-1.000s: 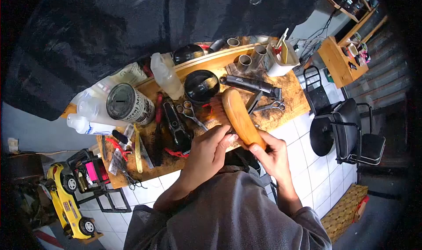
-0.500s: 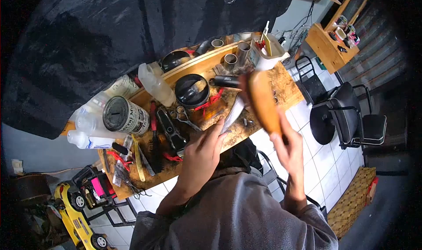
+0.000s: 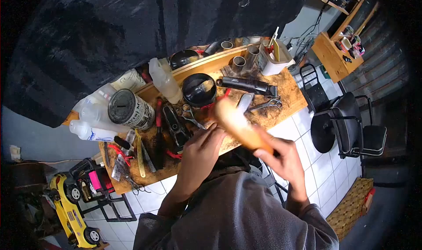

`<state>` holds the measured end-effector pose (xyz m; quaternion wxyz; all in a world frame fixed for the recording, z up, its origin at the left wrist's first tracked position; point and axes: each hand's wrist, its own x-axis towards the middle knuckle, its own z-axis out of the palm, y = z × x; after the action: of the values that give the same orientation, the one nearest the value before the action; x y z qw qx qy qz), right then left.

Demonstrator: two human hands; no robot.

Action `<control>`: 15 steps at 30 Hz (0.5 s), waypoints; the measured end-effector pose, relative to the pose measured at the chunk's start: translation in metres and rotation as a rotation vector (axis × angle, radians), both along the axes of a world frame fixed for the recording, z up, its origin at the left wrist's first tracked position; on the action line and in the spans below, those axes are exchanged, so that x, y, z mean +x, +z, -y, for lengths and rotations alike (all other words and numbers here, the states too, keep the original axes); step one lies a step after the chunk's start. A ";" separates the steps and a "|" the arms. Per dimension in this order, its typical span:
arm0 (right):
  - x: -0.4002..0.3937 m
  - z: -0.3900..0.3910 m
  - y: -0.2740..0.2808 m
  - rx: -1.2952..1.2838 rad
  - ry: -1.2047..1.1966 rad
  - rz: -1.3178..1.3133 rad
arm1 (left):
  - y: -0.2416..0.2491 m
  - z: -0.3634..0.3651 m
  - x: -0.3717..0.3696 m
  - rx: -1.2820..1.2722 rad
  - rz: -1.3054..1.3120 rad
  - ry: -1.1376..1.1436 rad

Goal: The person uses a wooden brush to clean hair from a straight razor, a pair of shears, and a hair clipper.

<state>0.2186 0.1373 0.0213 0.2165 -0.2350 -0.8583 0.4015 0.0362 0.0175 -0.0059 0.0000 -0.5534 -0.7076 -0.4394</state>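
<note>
In my right hand [image 3: 283, 160] I have a brush [image 3: 239, 125] whose wooden back, though blurred, looks smooth and catches a glossy highlight, while the grey cloth [image 3: 228, 210] over me is soft-looking and matt. The wooden tabletop [image 3: 292, 92] before me looks rough and mottled, bearing a shiny black bowl [image 3: 193, 96], metal scissors [image 3: 189, 113] with a bright gleam, a cloudy translucent plastic bottle [image 3: 166, 82] and a dull-lidded metal tin [image 3: 143, 114]. Beyond these I see glossy white floor tiles [image 3: 303, 129], a coarse woven mat [image 3: 351, 206] and dark, creased sheeting [image 3: 110, 43].
</note>
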 end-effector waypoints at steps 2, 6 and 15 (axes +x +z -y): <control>-0.005 0.000 0.003 -0.001 0.020 0.040 | 0.002 0.000 -0.003 0.005 -0.009 0.017; -0.012 -0.021 -0.010 0.142 -0.303 0.062 | -0.009 0.003 -0.003 0.057 -0.037 0.011; -0.018 -0.001 -0.029 0.081 0.073 -0.201 | 0.001 -0.003 0.001 0.009 0.311 0.081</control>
<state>0.2006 0.1379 -0.0072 0.2962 -0.1531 -0.8557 0.3957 0.0370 0.0205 -0.0049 -0.0893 -0.4495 -0.7189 -0.5227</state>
